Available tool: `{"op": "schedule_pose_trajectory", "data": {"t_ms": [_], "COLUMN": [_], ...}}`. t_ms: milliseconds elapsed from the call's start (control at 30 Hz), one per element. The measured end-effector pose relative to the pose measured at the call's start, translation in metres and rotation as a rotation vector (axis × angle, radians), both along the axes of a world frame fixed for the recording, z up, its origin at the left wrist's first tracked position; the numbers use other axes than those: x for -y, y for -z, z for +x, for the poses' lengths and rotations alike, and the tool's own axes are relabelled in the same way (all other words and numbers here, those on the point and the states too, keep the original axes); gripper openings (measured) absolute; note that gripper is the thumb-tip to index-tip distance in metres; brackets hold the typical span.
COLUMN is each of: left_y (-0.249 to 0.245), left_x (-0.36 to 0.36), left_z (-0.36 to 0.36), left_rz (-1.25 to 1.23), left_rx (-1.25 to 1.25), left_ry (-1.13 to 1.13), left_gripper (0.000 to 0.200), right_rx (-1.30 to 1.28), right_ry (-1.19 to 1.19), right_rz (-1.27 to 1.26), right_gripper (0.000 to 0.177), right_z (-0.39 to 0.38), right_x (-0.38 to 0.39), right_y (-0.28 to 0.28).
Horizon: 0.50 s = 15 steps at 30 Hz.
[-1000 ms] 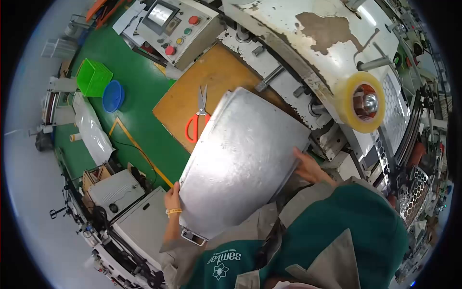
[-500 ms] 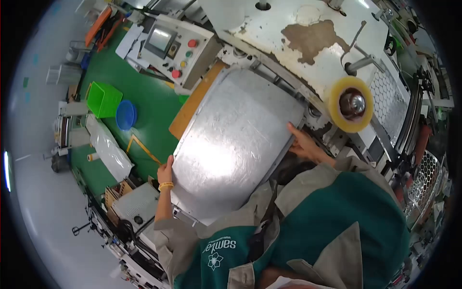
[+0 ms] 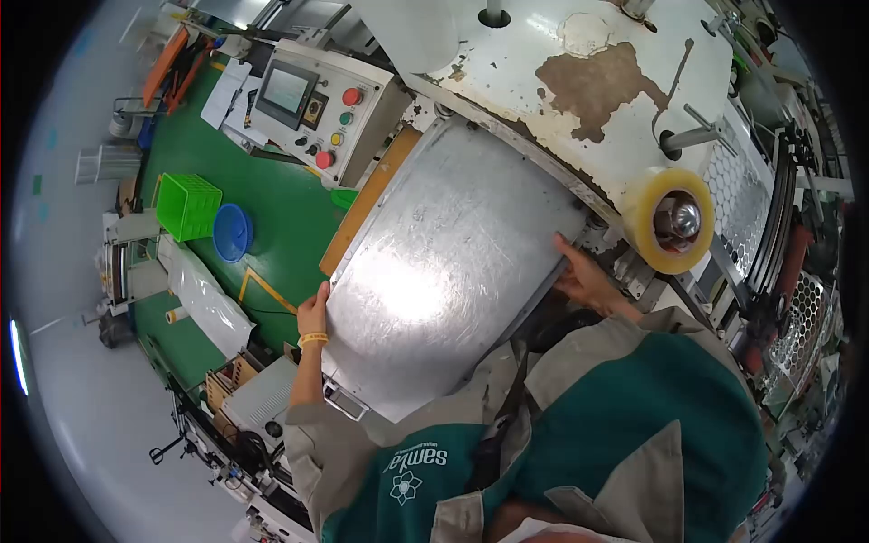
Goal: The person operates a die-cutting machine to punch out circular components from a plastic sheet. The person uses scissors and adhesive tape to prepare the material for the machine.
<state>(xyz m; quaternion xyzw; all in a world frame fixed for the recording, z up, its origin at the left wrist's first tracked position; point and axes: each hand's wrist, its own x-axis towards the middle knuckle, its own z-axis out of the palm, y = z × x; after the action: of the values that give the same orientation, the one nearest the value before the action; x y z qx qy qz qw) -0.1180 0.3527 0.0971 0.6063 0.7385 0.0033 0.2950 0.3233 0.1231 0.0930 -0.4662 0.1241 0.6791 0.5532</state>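
Observation:
A large silver metal plate [image 3: 462, 217], scuffed and glossy, lies in front of me. Its far edge runs along the underside of the machine's white upper body. My left hand [image 3: 312, 312] grips the plate's left edge, fingers bent round it; a yellow band circles that wrist. At the right edge, my right hand [image 3: 586, 279] has its thumb on the rim while the other fingers are partly hidden below. A small metal handle [image 3: 346, 398] shows by the plate's near left corner.
Beyond the plate, the white machine [image 3: 507, 63] has peeling paint. A control panel [image 3: 312, 104] with buttons stands left of it, beside an orange-brown board [image 3: 367, 208]. A roll of yellowish tape [image 3: 644, 222] hangs at right. Green crate [image 3: 187, 208] and blue basin [image 3: 233, 233] sit on the floor.
The plate has slid away from me, its far edge now at or under the machine's upper body. Both hands moved with it, still at its edges. The view has shifted slightly.

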Motion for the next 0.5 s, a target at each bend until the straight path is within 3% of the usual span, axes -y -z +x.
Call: {"op": "schedule_pose_trajectory", "data": {"t_ms": [133,267,300,367,500], "left_y": [0.007,0.015,0.014,0.003,0.002], "left_x": [-0.009,-0.020,-0.017,-0.021,-0.026], "left_z": [0.006,0.006,0.012,0.018,0.018], "left_rz": [-0.002,0.009,0.128,0.075,0.100], "left_rx": [0.003,0.052,0.188,0.118,0.108], "left_ry": [-0.007,-0.016,0.003,0.010,-0.005], "left_gripper": [0.069,0.068,0.067,0.069,0.072], "right_rx": [0.119,0.053,0.075,0.069,0.396], "right_ry": [-0.003,-0.007,0.013,0.034,-0.209], "right_rz": [-0.071,-0.058,-0.103,-0.112,0.089], "right_gripper": [0.040,0.038,0.033,0.034,0.038], "right_z": [0.001,0.005,0.004,0.003,0.007], "right_x": [-0.015,-0.014,-0.016,-0.018,-0.003], "right_y": [-0.038,-0.022,-0.028,-0.024,-0.018]}}
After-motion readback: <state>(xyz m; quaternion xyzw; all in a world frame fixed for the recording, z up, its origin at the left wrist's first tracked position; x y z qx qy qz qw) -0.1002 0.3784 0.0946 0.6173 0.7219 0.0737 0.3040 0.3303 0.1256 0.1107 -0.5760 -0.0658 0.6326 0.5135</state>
